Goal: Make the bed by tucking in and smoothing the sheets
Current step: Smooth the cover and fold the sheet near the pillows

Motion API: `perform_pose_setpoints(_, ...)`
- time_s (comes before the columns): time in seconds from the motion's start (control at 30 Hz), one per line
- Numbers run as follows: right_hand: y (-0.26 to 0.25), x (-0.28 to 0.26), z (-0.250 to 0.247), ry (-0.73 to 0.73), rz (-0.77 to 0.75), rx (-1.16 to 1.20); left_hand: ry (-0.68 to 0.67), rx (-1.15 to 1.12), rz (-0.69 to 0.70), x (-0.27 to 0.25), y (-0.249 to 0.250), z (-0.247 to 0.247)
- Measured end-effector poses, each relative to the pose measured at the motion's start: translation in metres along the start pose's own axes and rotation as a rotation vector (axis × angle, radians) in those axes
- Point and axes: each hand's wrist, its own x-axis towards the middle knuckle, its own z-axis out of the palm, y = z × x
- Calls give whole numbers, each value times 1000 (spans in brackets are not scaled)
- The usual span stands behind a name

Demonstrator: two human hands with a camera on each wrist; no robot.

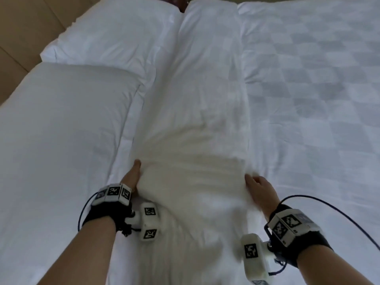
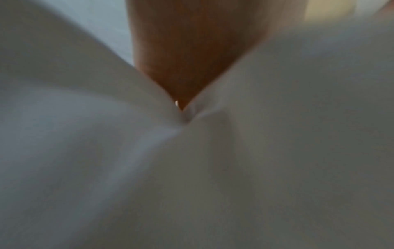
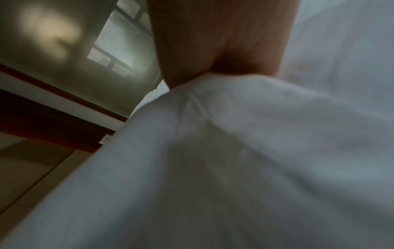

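Observation:
A folded white sheet band [image 1: 197,124] runs up the middle of the bed, from the near edge to the far side. My left hand [image 1: 133,175] grips its left edge near me, thumb on top and fingers hidden under the fabric. My right hand [image 1: 258,185] holds the right edge at about the same height. The cloth between the hands is ridged and blurred. In the left wrist view the sheet [image 2: 277,134] bunches to a point under my hand [image 2: 192,50]. The right wrist view shows the sheet [image 3: 234,151] gathered against my hand [image 3: 224,42].
Two white pillows lie to the left, one near [image 1: 67,112] and one far [image 1: 115,36]. A white checkered duvet [image 1: 318,89] covers the right side. A tan padded headboard [image 1: 22,27] borders the left. A window [image 3: 119,43] and dark wood trim [image 3: 53,121] show in the right wrist view.

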Motion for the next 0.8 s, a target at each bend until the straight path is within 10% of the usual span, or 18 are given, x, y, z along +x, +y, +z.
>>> perform_pose_setpoints(0.37, 30, -37, -12, 1, -36, -190, 383, 377, 70, -43, -11, -23)
perform_pose_setpoints(0.6, 54, -63, -12, -154, 59, 255, 222, 310, 23, -58, -55, -24)
perform_pose_setpoints(0.8, 61, -93, 8, -199, 55, 63, 247, 513, 143, -80, -87, -35)
